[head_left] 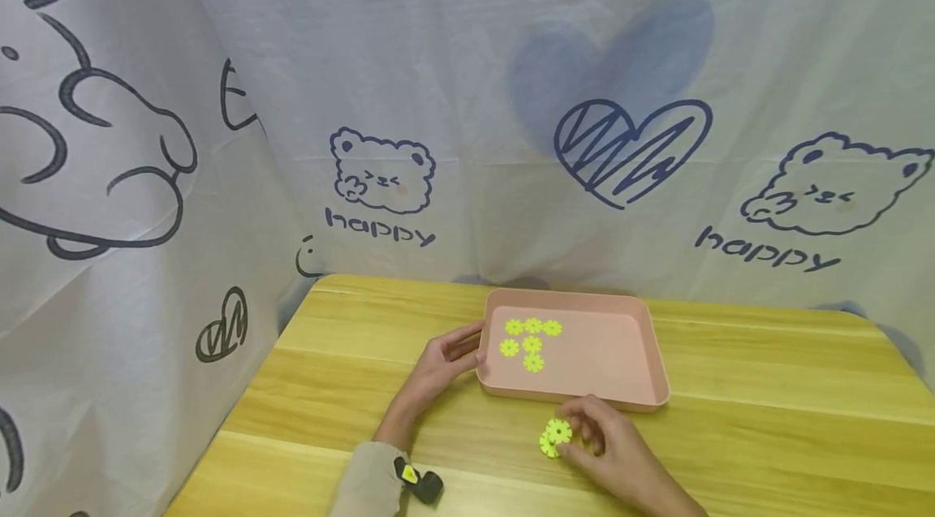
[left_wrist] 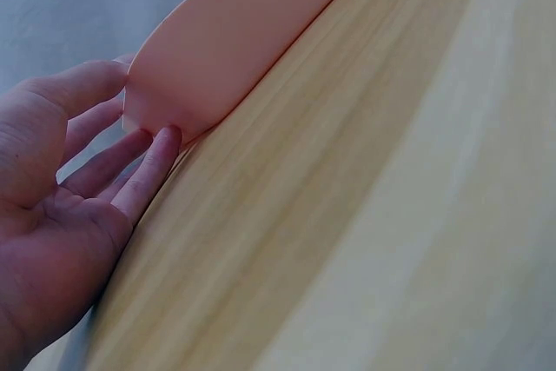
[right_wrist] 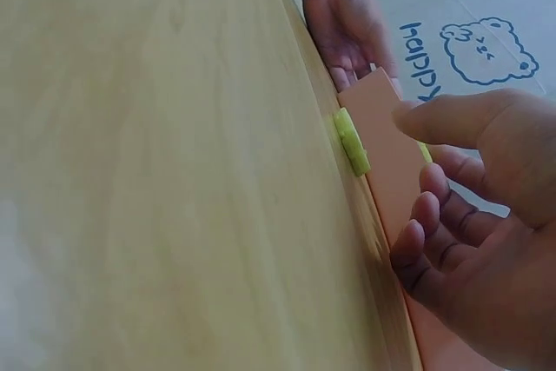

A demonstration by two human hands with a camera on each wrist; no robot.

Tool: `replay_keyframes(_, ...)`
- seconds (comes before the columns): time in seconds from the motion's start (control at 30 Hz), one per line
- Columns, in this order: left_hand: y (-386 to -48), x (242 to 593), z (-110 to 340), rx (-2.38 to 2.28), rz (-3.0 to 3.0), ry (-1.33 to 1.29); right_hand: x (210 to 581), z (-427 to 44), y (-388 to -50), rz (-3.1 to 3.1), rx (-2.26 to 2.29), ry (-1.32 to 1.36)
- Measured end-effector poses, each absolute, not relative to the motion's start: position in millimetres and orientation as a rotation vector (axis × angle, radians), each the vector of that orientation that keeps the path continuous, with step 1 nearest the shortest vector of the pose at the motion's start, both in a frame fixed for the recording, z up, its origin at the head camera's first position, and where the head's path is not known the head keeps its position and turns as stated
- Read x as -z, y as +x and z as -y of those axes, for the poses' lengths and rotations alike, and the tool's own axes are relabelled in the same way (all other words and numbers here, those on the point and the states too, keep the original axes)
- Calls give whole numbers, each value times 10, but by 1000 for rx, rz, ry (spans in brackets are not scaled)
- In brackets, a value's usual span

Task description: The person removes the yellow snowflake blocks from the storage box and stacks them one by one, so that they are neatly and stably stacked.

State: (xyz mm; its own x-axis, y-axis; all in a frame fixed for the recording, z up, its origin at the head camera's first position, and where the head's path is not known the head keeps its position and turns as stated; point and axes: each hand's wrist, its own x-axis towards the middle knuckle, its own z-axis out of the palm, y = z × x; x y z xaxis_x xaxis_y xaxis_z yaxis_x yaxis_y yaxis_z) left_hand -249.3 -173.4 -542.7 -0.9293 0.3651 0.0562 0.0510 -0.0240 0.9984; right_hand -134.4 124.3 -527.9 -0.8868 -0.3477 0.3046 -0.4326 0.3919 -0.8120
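At lower centre of the frame, two loose yellow-green notched discs: flat, round, bright and matching; they overlap, and the upper one shows a small dark hole at its middle.
Pale-pink, shallow rectangular tray: right of centre in the lower half, smooth, with rounded corners and a raised rim, standing on the yellowish wood-grain table.
Six discs inside the tray: same colour and notched outline, lying flat at its left side; three in a row farthest up the frame, two below, one lowest.
Right hand: lower centre, at the loose discs, fingers bent, thumb apart from the other fingertips; I cannot tell whether it pinches a disc.
Left hand: at the tray's left end, fingers spread, fingertips touching its outer wall.
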Motion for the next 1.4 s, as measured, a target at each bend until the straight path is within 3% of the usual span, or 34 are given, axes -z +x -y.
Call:
replay_keyframes(0.47, -2500, 5410, 1723, -2040, -2031, 435, 5356, -1229, -1335, 2542, -1494, 792)
replay_keyframes(1.4, -2495, 5411, 1728, -2049, -2018, 420, 5367, -1168, -1314, 2712, -1473, 646)
